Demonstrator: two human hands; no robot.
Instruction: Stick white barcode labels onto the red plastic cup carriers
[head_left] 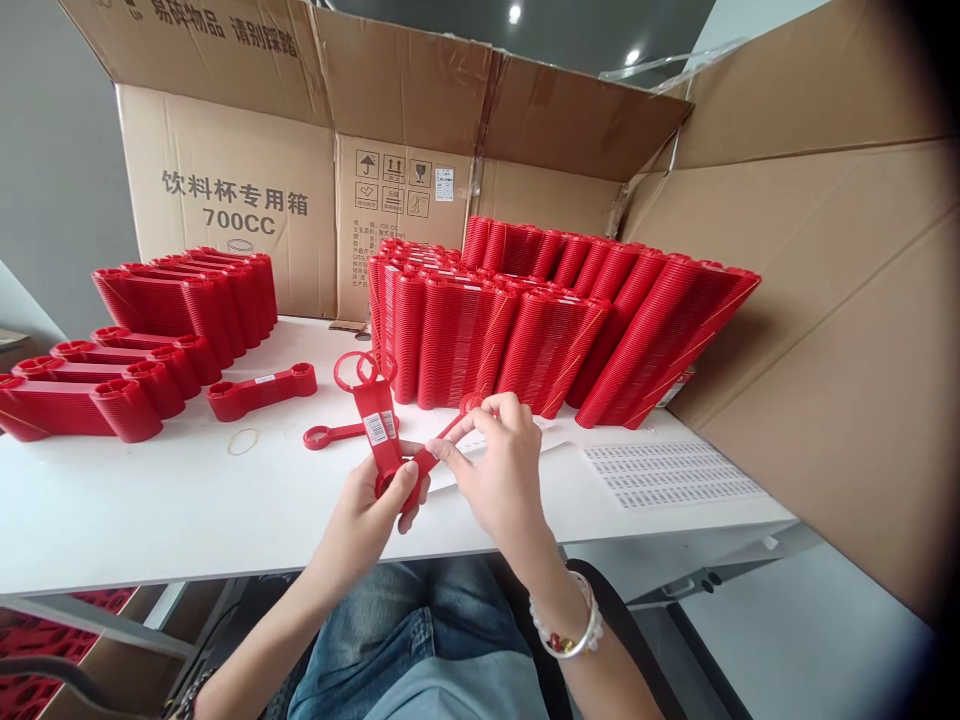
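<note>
Flat red plastic carrier strip with ring ends and barcode label (pixel 379 425): above table edge, centre, lower end clamped in left hand (pixel 382 500) fingers. Right hand (pixel 499 465), at 3 o'clock, fingertips pinched together on a second red strip (pixel 442 440). Stacked red strips (pixel 555 320) at 1 o'clock on white table (pixel 150 500)

A: Bare white table (pixel 150 510) is lying open across the lower left of the frame, only a rubber band (pixel 242 441) and a loose red carrier (pixel 261 391) sitting on it.

B: Low red stacks (pixel 105 390) are walling off the left edge, though.

A: And the tall red stacks (pixel 555 320) are blocking the centre, running right.

B: Behind them, cardboard boxes (pixel 247 200) are closing the top; a cardboard wall (pixel 840 380) is shutting the right. The label sheet (pixel 667 475) is lying flat at the lower right, passable.
</note>
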